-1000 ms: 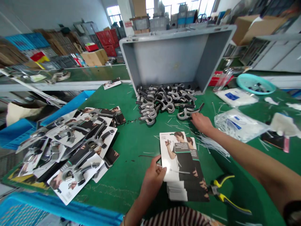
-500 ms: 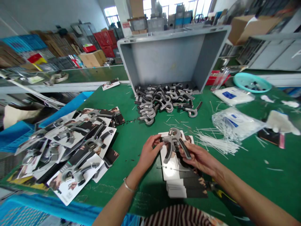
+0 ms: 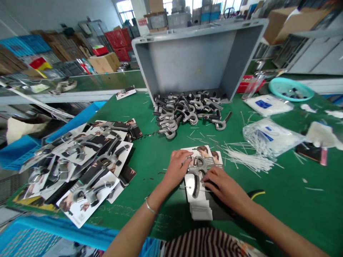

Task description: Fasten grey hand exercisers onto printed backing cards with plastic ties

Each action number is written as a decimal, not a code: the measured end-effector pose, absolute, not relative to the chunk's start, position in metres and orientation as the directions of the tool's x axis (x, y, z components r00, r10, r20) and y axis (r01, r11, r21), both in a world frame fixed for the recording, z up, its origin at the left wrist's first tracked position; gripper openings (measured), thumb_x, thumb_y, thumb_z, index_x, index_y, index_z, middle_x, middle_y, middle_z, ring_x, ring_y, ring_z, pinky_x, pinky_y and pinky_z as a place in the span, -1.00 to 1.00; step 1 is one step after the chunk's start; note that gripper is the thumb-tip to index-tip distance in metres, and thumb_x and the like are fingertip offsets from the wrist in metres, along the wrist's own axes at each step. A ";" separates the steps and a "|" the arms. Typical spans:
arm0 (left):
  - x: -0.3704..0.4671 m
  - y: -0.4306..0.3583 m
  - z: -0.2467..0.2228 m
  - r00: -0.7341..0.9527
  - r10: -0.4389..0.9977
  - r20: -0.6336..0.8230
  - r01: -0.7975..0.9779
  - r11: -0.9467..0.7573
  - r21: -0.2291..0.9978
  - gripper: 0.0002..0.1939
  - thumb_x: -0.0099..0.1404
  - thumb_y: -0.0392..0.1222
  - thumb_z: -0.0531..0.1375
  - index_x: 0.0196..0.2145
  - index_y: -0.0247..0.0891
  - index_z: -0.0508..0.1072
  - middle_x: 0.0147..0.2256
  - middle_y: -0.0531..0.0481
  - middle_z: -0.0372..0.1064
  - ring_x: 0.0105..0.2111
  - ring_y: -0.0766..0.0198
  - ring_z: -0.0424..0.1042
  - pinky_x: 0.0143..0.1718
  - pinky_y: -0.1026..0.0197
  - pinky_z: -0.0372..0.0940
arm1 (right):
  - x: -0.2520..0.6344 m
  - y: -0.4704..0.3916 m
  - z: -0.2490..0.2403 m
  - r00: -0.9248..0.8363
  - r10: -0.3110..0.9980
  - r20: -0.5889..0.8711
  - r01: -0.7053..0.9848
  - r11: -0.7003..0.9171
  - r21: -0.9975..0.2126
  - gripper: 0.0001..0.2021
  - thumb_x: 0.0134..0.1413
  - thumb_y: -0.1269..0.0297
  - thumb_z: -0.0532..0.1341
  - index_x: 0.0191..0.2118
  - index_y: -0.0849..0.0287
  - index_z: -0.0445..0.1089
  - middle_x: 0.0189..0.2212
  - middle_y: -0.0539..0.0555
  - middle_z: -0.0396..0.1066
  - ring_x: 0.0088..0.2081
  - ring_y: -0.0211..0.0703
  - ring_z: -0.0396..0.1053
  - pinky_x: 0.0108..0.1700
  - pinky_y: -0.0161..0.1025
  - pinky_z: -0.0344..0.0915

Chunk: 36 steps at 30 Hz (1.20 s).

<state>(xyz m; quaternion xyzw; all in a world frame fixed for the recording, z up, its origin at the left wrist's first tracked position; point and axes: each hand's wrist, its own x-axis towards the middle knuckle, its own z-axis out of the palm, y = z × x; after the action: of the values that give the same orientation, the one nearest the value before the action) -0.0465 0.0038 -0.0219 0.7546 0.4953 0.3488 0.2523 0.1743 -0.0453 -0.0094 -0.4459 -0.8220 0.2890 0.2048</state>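
A grey and black hand grip strengthener (image 3: 196, 182) lies on a printed backing card (image 3: 190, 194) in front of me. My left hand (image 3: 177, 167) has its fingers closed on the upper left of the strengthener. My right hand (image 3: 218, 182) is closed at its right side, fingers bent over the other handle, which they mostly hide. Below the top card shows a stack of more cards (image 3: 200, 211). Thin white cable ties cross the card by the handle, partly covered by my right hand.
Carded grip strengtheners (image 3: 88, 189) are piled at left. Loose strengtheners (image 3: 184, 110) spill from a tipped grey crate (image 3: 193, 64). White cable ties (image 3: 249, 157), plastic bags (image 3: 270, 137) and a turquoise bowl (image 3: 278, 84) are at right. A yellow-edged tool (image 3: 257, 193) lies beside my right forearm.
The grip strengthener has gone down from above the card onto it and turned slightly. My right hand has shifted from holding the handle's side to bending over it, palm down.
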 end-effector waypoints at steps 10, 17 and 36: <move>-0.022 0.005 -0.033 0.273 0.943 0.191 0.429 -0.297 0.853 -0.81 0.21 -0.26 0.30 -0.18 -0.16 0.52 -0.25 -0.01 0.51 -0.13 0.13 0.40 0.00 0.06 0.20 | 0.162 -0.024 -0.028 -0.299 0.933 0.200 0.447 0.322 -0.834 -0.88 0.24 0.23 0.18 -0.31 0.03 0.45 -0.20 0.08 0.34 -0.08 -0.02 0.33 0.01 -0.06 0.27; -0.023 0.006 -0.036 0.354 0.896 0.268 0.499 -0.423 0.757 -0.92 0.30 -0.21 0.26 -0.31 -0.13 0.59 -0.27 0.04 0.57 -0.12 0.14 0.35 0.01 0.03 0.10 | 0.164 -0.023 -0.031 -0.214 0.963 0.167 0.378 0.239 -0.894 -0.84 0.23 0.18 0.18 -0.34 0.06 0.45 -0.05 0.09 0.33 0.06 0.01 0.26 0.15 0.01 0.13; -0.024 -0.004 -0.039 0.332 0.901 0.279 0.460 -0.413 0.786 -0.87 0.31 -0.19 0.24 -0.23 -0.12 0.60 -0.20 -0.02 0.55 -0.06 0.10 0.35 0.06 -0.02 0.15 | 0.164 -0.027 -0.034 -0.341 0.928 0.149 0.469 0.305 -0.829 -0.85 0.25 0.18 0.18 -0.32 0.06 0.43 0.14 0.09 0.26 0.18 0.08 0.15 0.22 0.16 0.00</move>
<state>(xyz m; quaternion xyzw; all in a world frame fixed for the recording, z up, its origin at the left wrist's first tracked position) -0.0236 -0.0045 -0.0388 0.7577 0.4490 0.3636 0.3033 0.1638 -0.0270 -0.0339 -0.4726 -0.7392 0.3521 0.3259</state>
